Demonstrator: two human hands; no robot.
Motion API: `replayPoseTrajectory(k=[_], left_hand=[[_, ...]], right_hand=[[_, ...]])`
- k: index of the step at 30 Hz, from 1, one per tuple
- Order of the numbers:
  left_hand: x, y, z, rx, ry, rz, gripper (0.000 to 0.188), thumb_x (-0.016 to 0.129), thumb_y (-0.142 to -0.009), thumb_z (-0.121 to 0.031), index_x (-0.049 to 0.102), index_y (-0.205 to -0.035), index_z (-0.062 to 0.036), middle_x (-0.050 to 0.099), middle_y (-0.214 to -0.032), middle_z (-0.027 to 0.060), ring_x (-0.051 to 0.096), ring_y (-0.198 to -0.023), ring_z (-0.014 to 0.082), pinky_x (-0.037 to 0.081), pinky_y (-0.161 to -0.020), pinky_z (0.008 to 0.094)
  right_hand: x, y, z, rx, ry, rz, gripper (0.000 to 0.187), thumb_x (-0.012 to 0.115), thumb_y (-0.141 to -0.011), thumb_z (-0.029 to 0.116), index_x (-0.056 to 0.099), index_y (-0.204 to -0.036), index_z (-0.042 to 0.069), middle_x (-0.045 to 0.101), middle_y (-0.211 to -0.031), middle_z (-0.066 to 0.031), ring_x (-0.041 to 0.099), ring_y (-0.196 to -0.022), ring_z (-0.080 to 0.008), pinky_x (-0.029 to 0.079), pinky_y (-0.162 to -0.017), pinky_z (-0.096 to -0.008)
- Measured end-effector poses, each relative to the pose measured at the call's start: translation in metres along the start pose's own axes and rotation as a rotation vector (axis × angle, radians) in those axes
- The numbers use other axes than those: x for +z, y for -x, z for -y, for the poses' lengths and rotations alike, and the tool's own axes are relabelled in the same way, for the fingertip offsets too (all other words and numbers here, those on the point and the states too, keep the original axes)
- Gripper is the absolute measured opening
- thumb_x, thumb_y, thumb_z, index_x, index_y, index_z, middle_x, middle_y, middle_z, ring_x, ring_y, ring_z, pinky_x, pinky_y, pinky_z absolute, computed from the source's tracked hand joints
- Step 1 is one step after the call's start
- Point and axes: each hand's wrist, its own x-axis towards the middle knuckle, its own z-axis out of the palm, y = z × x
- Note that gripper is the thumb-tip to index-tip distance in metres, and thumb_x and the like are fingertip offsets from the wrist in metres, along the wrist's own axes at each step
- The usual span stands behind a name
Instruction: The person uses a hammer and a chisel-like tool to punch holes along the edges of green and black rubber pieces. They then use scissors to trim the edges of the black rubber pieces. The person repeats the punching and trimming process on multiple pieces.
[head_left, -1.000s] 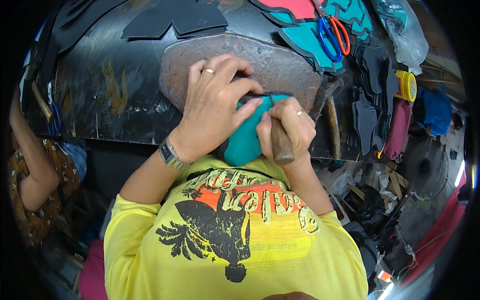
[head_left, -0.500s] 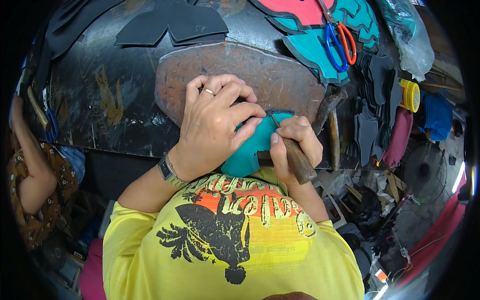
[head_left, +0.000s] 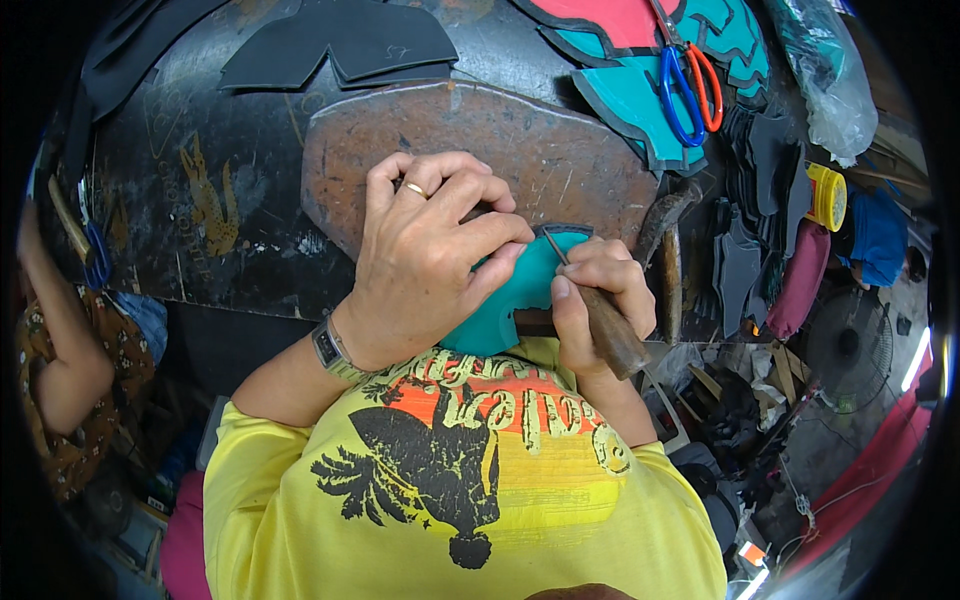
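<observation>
A teal shoe-upper piece (head_left: 490,322) with a dark strip along its far edge lies at the near side of a brown board (head_left: 480,125). My left hand (head_left: 425,255) curls over its left part, thumb and forefinger closed at the edge. From the right, my right hand (head_left: 608,290) grips an awl (head_left: 616,338) by its wooden handle. The awl's thin metal shaft slants up and left over the dark strip; whether its point touches the material I cannot tell. My left palm hides part of the teal piece.
Scissors with blue and red handles (head_left: 683,95) rest on teal and pink cut pieces (head_left: 625,105). A hammer (head_left: 670,270) lies right of the board. Black pieces (head_left: 390,45) lie beyond it; others are stacked at right beside a yellow tub (head_left: 826,197). Another person's arm (head_left: 68,330) shows at left.
My right hand and the awl have shifted slightly right and toward me, the shaft lying lower over the edge. My left hand keeps its hold. The whole view has shifted a little.
</observation>
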Motion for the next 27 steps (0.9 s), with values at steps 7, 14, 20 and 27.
replayPoseTrajectory(k=[7, 14, 20, 27], left_hand=[[0.0001, -0.0005, 0.0001, 0.012, -0.005, 0.0, 0.01, 0.081, -0.077, -0.017, 0.075, -0.085, -0.0146, 0.066, -0.101, -0.0028, 0.06, -0.113, 0.0197, 0.037, -0.1, 0.049], [0.0004, -0.0008, 0.0, 0.002, 0.011, -0.001, 0.01, 0.081, -0.077, -0.016, 0.075, -0.085, -0.0143, 0.066, -0.101, -0.0027, 0.06, -0.113, 0.0194, 0.037, -0.1, 0.0491], [0.0003, -0.0008, -0.0002, -0.007, 0.012, 0.004, 0.01, 0.081, -0.077, -0.016, 0.075, -0.085, -0.0142, 0.066, -0.101, -0.0027, 0.06, -0.113, 0.0194, 0.037, -0.1, 0.0493], [-0.0007, 0.0012, -0.0007, -0.02, 0.003, -0.017, 0.014, 0.084, -0.073, -0.015, 0.076, -0.085, -0.0136, 0.067, -0.1, -0.0027, 0.061, -0.112, 0.0202, 0.037, -0.099, 0.0477]], right_hand=[[0.0, -0.0019, -0.0007, -0.048, 0.062, 0.04, 0.017, 0.072, -0.076, -0.006, 0.061, -0.088, 0.0, 0.063, -0.076, -0.0136, 0.065, -0.065, -0.0244, 0.052, -0.062, -0.0335], [0.0013, -0.0026, -0.0003, -0.07, 0.055, 0.031, 0.019, 0.071, -0.074, -0.007, 0.061, -0.088, -0.001, 0.062, -0.074, -0.0139, 0.065, -0.064, -0.0252, 0.052, -0.06, -0.0334], [0.0024, -0.0025, -0.001, -0.085, 0.073, 0.045, 0.018, 0.071, -0.073, -0.007, 0.06, -0.086, 0.0, 0.061, -0.072, -0.0136, 0.064, -0.062, -0.0258, 0.052, -0.059, -0.034], [0.0066, -0.0042, 0.0007, -0.124, 0.112, 0.071, 0.019, 0.07, -0.069, -0.007, 0.059, -0.083, 0.0, 0.058, -0.07, -0.0127, 0.061, -0.06, -0.0271, 0.05, -0.057, -0.0351]])
